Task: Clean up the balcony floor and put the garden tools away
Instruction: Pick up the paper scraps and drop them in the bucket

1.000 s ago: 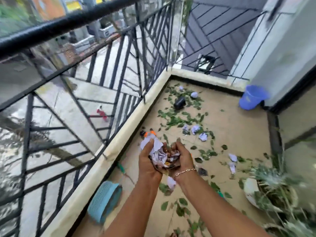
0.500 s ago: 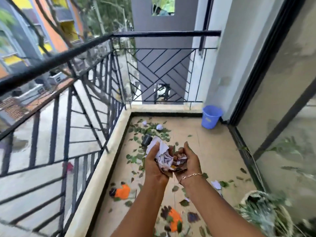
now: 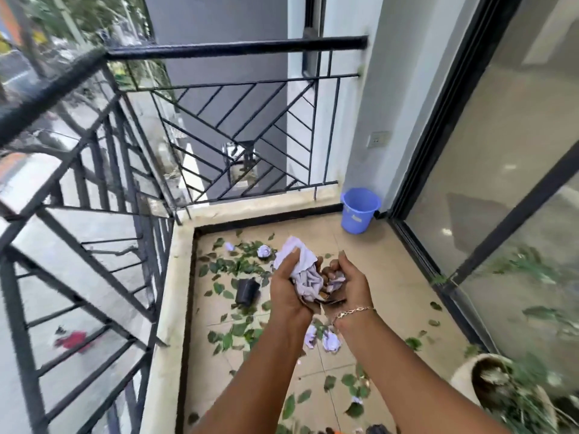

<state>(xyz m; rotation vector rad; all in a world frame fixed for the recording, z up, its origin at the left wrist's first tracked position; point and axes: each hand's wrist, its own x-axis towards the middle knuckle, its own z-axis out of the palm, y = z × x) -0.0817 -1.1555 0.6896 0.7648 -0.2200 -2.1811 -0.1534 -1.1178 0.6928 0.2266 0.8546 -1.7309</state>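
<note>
My left hand (image 3: pixel 289 292) and right hand (image 3: pixel 347 285) are cupped side by side, fingers curled around a bundle of crumpled paper (image 3: pixel 302 266) with dark, dry leaves tucked under it. The paper's loose top stands above my left fingertips. Beyond my fingers, in the far corner, stands the blue bucket (image 3: pixel 358 209). Just left of my left hand a small black pot (image 3: pixel 247 291) lies on the balcony floor (image 3: pixel 391 292) among green leaves (image 3: pixel 241 266). Below my wrists lie more paper balls (image 3: pixel 330 341).
</note>
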